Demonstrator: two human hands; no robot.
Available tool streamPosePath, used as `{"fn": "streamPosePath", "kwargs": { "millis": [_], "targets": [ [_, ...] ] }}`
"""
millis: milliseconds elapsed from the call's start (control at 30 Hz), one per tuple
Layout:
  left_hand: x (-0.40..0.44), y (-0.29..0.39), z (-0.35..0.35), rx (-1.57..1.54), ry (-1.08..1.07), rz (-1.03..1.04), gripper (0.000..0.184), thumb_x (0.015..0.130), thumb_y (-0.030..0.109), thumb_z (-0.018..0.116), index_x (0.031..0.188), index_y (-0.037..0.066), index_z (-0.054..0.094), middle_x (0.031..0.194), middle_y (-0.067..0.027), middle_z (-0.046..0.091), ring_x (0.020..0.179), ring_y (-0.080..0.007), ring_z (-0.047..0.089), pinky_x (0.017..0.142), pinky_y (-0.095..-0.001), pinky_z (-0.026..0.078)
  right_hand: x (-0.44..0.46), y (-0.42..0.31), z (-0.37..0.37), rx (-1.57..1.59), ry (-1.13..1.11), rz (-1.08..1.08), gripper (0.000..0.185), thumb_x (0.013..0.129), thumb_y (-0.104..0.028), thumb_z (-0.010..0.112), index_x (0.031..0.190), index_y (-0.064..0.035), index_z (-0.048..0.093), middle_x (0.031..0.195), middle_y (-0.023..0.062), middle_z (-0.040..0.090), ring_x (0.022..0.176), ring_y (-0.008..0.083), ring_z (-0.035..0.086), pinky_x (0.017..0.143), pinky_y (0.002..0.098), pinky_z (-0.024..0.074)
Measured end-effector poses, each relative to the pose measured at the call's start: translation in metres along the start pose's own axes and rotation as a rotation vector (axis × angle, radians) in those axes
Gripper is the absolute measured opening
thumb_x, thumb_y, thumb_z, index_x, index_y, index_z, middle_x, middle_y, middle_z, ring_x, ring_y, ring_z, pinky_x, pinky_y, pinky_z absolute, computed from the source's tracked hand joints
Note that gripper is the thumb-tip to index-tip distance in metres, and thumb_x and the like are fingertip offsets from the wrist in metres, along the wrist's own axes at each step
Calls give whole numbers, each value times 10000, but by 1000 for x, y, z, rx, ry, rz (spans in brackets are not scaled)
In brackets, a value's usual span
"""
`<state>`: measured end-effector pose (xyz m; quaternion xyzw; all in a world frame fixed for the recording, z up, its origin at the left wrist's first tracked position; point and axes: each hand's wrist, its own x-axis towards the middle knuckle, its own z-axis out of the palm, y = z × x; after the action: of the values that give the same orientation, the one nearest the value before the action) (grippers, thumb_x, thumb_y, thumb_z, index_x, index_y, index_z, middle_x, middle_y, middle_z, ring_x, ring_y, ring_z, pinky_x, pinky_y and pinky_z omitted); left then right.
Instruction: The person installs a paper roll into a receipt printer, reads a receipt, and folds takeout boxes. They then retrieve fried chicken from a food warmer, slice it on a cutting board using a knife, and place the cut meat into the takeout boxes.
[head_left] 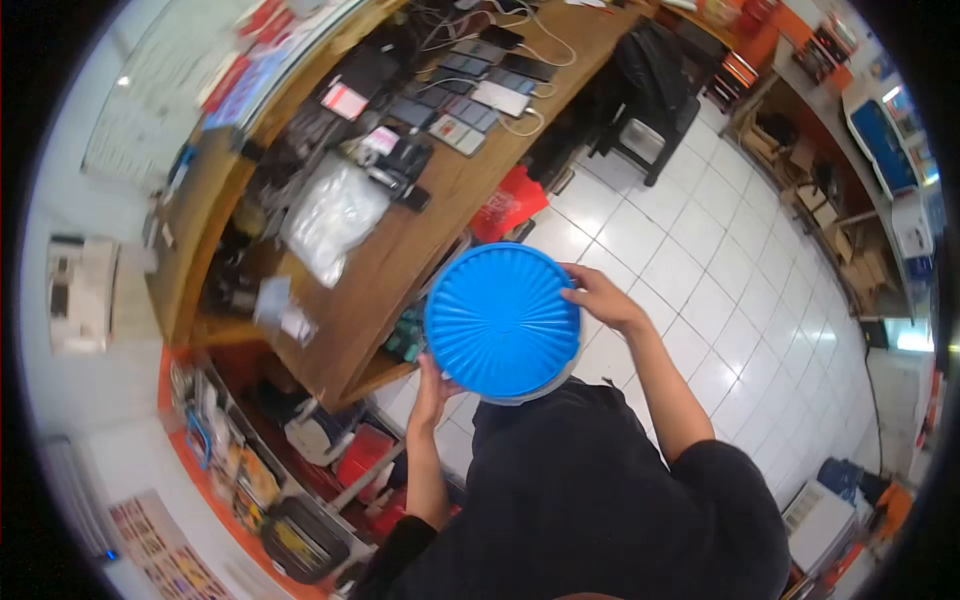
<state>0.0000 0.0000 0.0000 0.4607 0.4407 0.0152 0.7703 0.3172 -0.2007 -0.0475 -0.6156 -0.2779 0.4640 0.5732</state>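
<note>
A round tub (565,374) with a ribbed blue lid (503,320) is held in front of my body, seen from above. Little of the tub shows beyond a pale rim under the lid's edge. My left hand (432,392) grips its near left side, with the fingers partly hidden beneath. On the far right edge, my right hand (600,297) is closed with the thumb over the lid. What the tub holds is hidden by the lid.
To the left stands a wooden desk (420,245) bearing several phones (500,97), cables and a clear plastic bag (335,215). A red bag (510,203) is beside it. A black chair (650,105) stands ahead on white floor tiles (690,290). Shelves (840,215) line the right.
</note>
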Motion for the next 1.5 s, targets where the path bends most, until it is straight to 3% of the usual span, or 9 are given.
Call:
{"fn": "streamPosePath", "kwargs": {
  "millis": [133,367,500,633,867,1000,1100,1233,1500],
  "targets": [
    [-1,10,-68,779,-4,-62,562,1046,468,519,1358,10,419,1310,-154,567,1021,-213,655,807,-395,555,-47,70,97,379,211,246,529,907,-152,710,1365,59,551,1190,126,684,1042,187,624,955,330,493],
    [233,22,33,487,-474,-197,539,962,294,711,1314,23,406,1145,-146,566,922,-142,602,753,-339,544,18,118,-61,467,550,425,392,832,-128,824,1122,18,605,968,77,704,869,137,658,812,290,543],
    [348,46,72,530,-572,58,547,949,310,717,1305,10,431,1111,-162,617,931,-175,640,763,-349,532,82,82,-143,453,560,366,398,772,-29,837,1087,1,596,970,81,710,855,146,664,836,302,541],
    [410,110,160,898,-329,173,498,939,448,693,1132,6,568,989,-197,663,915,-313,654,835,-437,511,113,87,-202,348,574,379,326,791,-52,829,987,-54,569,940,52,690,870,120,643,827,280,515],
    [523,148,260,1002,-87,545,476,871,434,772,872,4,567,776,-237,623,659,-399,611,600,-480,448,186,87,-286,417,625,241,391,792,-187,863,1026,-51,580,997,50,669,941,133,623,886,302,497],
    [617,134,300,977,-140,282,504,948,412,685,1130,-21,502,905,-278,664,880,-458,668,747,-520,512,237,157,-375,363,620,314,376,807,-169,841,1062,-35,599,1032,69,679,969,153,628,894,323,505],
    [635,91,315,1229,-59,412,697,995,419,598,1468,-28,348,1287,-341,571,1194,-467,577,998,-498,475,306,250,-442,424,681,423,311,854,-128,785,1089,-8,619,1057,88,695,965,166,638,889,324,512],
    [579,66,277,1230,-538,-290,557,1030,350,549,1456,9,435,1263,-293,615,1209,-437,575,1011,-471,468,403,404,-497,491,766,359,412,861,-124,785,1212,14,620,1140,107,695,1038,192,657,933,336,535],
    [436,28,205,1388,-241,-1006,381,1044,355,485,1255,47,559,1107,-241,650,1041,-394,624,874,-462,502,546,543,-505,77,640,413,314,847,-138,781,1093,-56,605,1002,110,671,912,228,641,862,372,532]
  ]
}}
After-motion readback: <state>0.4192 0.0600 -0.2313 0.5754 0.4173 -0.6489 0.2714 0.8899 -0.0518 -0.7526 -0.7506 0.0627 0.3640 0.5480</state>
